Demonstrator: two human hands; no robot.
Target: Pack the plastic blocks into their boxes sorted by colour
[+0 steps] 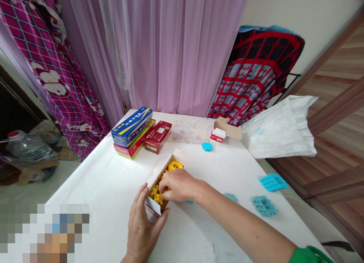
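An open cardboard box [152,206] filled with yellow plastic interlocking pieces [175,165] lies slanted on the white table [108,202]. At its near end my left hand [143,225] grips the box, fingers on the left side and thumb on the right. My right hand [181,184] reaches over the box from the right, its fingers curled down onto the yellow pieces; the fingertips partly hide what they pinch. Under my right forearm, a small bit of blue plastic [189,202] shows beside the box.
Blue plastic pieces [273,182] lie at the right, with another cluster [264,206] nearer and a blue piece [207,146] farther back. A blue box [132,128] sits on a red-green box [123,152], beside a red box [158,137]. An open small box [218,136] and white bag [284,130] stand at the back right.
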